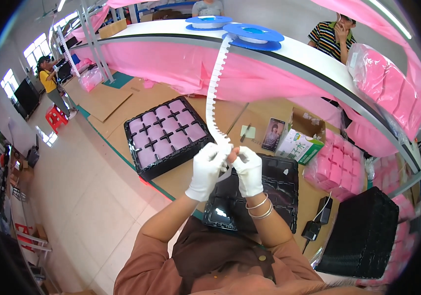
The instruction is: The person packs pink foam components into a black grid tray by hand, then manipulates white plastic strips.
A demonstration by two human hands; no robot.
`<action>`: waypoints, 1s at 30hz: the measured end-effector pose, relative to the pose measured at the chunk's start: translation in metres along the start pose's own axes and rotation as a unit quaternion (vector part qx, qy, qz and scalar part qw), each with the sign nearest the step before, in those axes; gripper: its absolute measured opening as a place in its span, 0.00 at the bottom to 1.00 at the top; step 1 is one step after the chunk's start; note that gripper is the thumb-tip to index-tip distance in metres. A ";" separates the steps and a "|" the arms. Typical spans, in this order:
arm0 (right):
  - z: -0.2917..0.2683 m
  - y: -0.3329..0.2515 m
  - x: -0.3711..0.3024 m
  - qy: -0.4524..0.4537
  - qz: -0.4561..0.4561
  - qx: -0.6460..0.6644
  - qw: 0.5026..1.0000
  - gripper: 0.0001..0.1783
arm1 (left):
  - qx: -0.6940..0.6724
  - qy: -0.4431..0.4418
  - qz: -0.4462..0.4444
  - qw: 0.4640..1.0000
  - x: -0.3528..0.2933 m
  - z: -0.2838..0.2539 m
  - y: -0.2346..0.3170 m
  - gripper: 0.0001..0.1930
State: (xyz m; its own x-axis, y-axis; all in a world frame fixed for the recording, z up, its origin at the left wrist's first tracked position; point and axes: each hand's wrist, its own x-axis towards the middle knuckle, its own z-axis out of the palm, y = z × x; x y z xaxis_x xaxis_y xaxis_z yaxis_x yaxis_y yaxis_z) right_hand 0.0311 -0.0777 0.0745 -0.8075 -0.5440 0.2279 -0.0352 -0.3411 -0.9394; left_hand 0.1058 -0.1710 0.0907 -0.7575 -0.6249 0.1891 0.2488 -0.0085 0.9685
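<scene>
A long white strip with notched tabs along one edge [214, 83] hangs from a blue reel [253, 34] on the shelf down to my hands. My gloved left hand [207, 169] is closed on the strip, and a loose piece of it curls below the fingers. Close beside it, my right hand [249, 172], gloved with bare fingertips, is pinched at the strip; what lies between those fingertips is too small to make out. Under both hands rests a black plastic tray with compartments [274, 187], partly hidden by my right hand and forearm.
A black tray of pink-purple padded blocks [134, 142] stands at left. To the right are a phone [273, 133], an open carton [301, 147], bagged pink foam [336, 164], power adapters [311, 230] and stacked black trays [363, 236]. The shelf edge [171, 38] crosses ahead.
</scene>
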 end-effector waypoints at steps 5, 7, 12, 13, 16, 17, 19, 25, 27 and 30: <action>-0.023 0.009 -0.013 -0.029 0.058 0.016 0.998 0.07 | -0.057 -0.039 -0.058 0.996 -0.002 -0.002 -0.006 0.10; -0.027 0.009 -0.018 -0.025 0.060 0.010 0.998 0.08 | -0.076 -0.071 -0.146 0.984 0.001 -0.003 -0.007 0.11; -0.029 0.004 -0.027 0.052 0.020 0.003 0.998 0.07 | -0.062 -0.074 -0.108 0.989 -0.006 0.013 -0.005 0.12; -0.029 0.003 -0.028 0.057 0.016 0.001 0.998 0.07 | -0.071 -0.072 -0.109 0.989 -0.005 0.016 -0.005 0.12; -0.025 0.001 -0.027 0.084 -0.287 -0.292 0.908 0.08 | -0.066 -0.074 -0.119 0.988 -0.002 0.009 -0.015 0.11; -0.021 -0.005 -0.028 0.087 -0.334 -0.313 0.885 0.08 | -0.110 -0.005 -0.107 0.988 -0.001 0.017 -0.013 0.12; -0.020 -0.012 -0.033 0.089 -0.363 -0.338 0.864 0.10 | -0.096 0.009 -0.095 0.991 0.011 0.000 -0.023 0.13; -0.109 -0.039 -0.048 0.142 -0.202 -0.336 0.909 0.06 | -0.098 0.030 -0.117 0.988 0.016 -0.020 -0.030 0.11; -0.158 -0.027 -0.061 0.167 -0.111 -0.289 0.936 0.06 | -0.097 0.009 -0.130 0.987 0.016 -0.022 -0.033 0.10; -0.207 -0.013 -0.093 0.198 0.015 -0.277 0.940 0.08 | -0.073 0.006 -0.118 0.990 0.016 -0.010 -0.027 0.12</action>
State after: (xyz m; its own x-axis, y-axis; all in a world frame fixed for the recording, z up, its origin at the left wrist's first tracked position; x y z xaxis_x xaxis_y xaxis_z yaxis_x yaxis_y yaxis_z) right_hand -0.0151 0.1359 0.0123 -0.9653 -0.1810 0.1880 -0.2207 0.1816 -0.9583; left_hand 0.0928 -0.1885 0.0662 -0.7972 -0.6022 -0.0420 0.1513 -0.2667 0.9518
